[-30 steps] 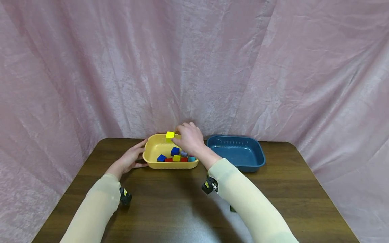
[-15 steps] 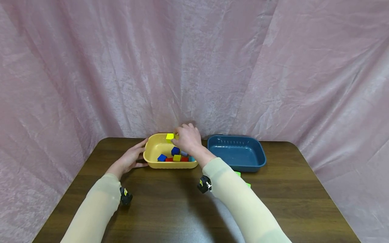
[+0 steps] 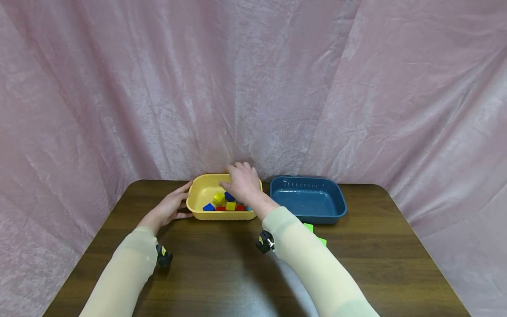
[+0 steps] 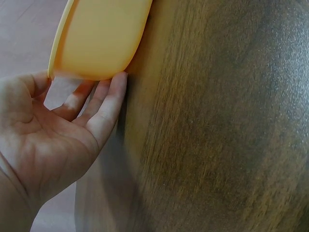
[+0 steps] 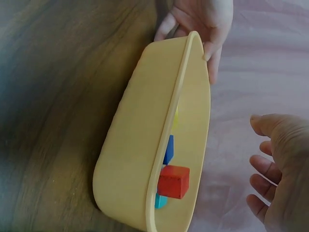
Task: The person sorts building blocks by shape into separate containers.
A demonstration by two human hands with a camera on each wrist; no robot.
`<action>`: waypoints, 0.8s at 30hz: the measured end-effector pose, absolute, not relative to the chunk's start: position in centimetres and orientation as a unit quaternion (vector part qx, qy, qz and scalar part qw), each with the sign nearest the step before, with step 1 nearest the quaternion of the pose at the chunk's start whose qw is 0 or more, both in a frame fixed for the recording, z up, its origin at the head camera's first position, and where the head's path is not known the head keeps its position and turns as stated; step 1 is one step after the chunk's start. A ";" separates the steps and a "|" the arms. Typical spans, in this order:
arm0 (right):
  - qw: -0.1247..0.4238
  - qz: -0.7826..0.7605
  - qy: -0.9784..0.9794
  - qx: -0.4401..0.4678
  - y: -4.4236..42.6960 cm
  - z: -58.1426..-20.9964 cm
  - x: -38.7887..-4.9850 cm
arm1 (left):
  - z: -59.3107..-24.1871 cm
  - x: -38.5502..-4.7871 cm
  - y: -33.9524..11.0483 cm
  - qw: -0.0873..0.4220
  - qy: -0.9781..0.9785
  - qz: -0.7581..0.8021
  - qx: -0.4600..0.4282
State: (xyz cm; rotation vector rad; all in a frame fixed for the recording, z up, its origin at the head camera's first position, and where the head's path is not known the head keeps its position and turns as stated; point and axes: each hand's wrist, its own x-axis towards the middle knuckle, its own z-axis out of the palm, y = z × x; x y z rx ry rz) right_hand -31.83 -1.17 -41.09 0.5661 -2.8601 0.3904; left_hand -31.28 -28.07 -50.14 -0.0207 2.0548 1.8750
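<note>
A yellow plastic tub [image 3: 222, 215] stands left of centre at the back of the table. In it lie a yellow cube [image 3: 219, 198], several blue, red and yellow blocks, and a teal block [image 5: 161, 200] seen in the right wrist view. My left hand [image 3: 171, 206] holds the tub's left end, its digits spread around the end wall and rim [image 4: 96, 77]. Over the tub's right half is my right hand [image 3: 243, 182], with its fingers loosely bent and nothing between them. It hides part of the tub and some blocks.
Just right of the yellow tub stands a dark blue tub [image 3: 309, 218]. Bright green blocks [image 3: 309, 227] lie on the wooden table [image 3: 214, 264], partly hidden behind the right forearm. A pink curtain [image 3: 253, 88] hangs behind the table.
The yellow cube pinched by my right hand has been let go and has dropped into the yellow tub. My right hand has shifted slightly left and its fingers have loosened. The left hand stays put.
</note>
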 end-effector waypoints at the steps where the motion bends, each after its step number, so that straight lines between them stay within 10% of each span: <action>1: 0.102 0.135 -0.967 0.191 -1.0 -41.1 -31.8 | -50.1 -31.3 -28.1 0.179 0.727 0.662 -0.007; 24: 0.142 0.198 -0.930 0.277 3.0 -36.6 -28.4 | -50.0 -31.6 -28.0 0.184 0.731 0.657 -0.004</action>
